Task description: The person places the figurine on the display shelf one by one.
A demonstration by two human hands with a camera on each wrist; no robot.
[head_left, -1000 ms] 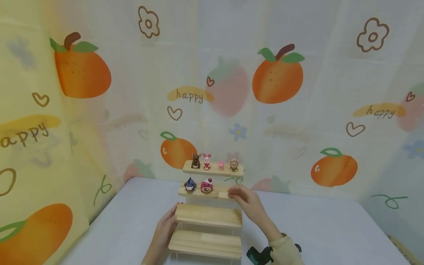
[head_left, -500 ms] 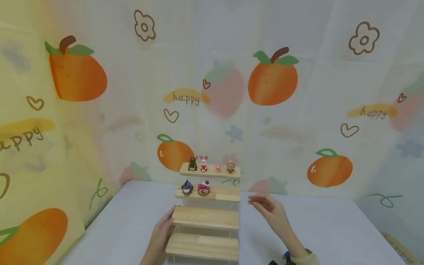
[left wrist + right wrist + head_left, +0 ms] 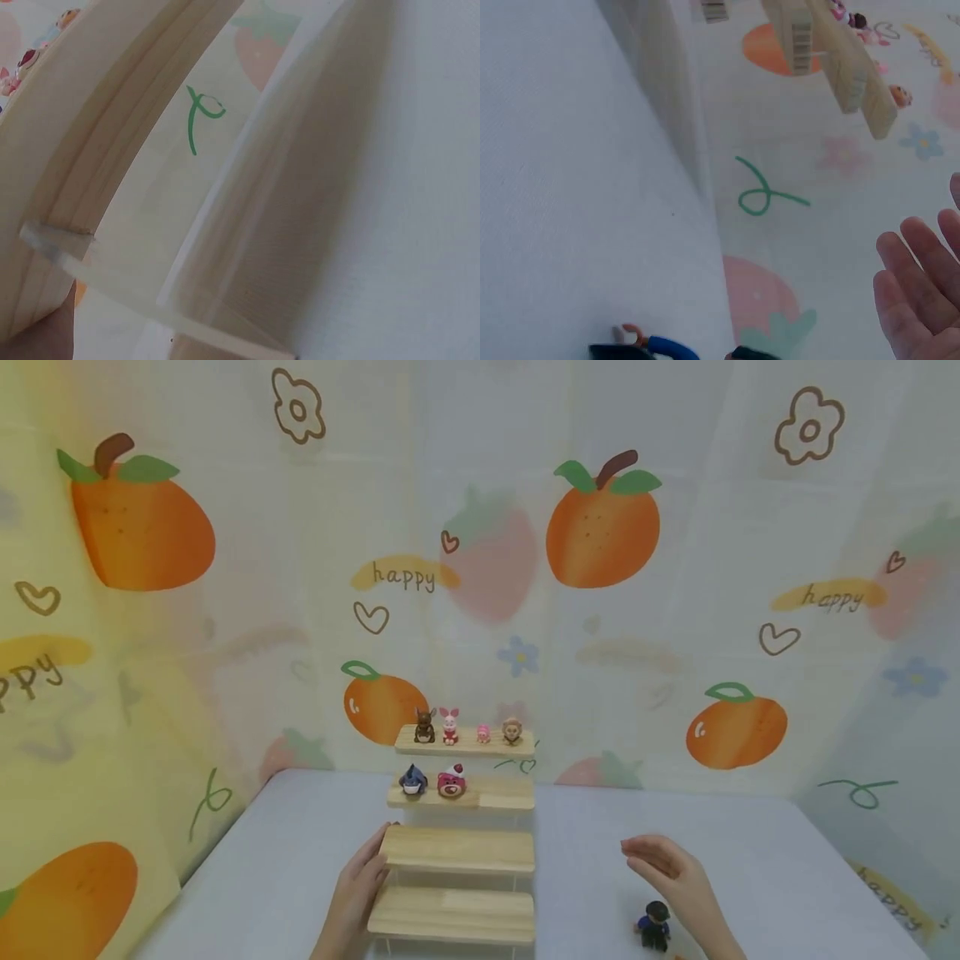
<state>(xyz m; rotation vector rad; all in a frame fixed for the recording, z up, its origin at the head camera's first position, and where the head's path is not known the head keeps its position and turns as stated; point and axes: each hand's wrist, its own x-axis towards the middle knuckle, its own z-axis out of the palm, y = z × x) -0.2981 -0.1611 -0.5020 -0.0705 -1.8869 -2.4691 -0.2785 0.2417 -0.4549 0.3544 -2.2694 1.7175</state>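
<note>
A tiered wooden display stand (image 3: 457, 849) with clear supports stands on the white table. My left hand (image 3: 352, 889) grips the left end of its second board from the front; in the left wrist view part of that hand (image 3: 45, 337) shows against a board. My right hand (image 3: 675, 872) is over the table right of the stand, holding nothing, its fingers (image 3: 907, 262) loosely extended. Below it, a small toy figure (image 3: 654, 927) in dark cap and blue top stands on the table. Beside the hand's wrist, an orange thing is mostly cut off.
On the top board are a brown kangaroo-like figurine (image 3: 424, 727), a pink-eared piglet figurine (image 3: 449, 727), a tiny pink figurine (image 3: 483, 734) and a brownish figurine (image 3: 512, 732). One board lower sit a blue donkey figurine (image 3: 412, 782) and a pink bear-head figurine (image 3: 452, 782). Fruit-print cloth hangs behind.
My right hand has moved away from the stand's upper board, rightward and toward me, over the toy figure. The left hand stays at the stand. The head view has shifted slightly.
</note>
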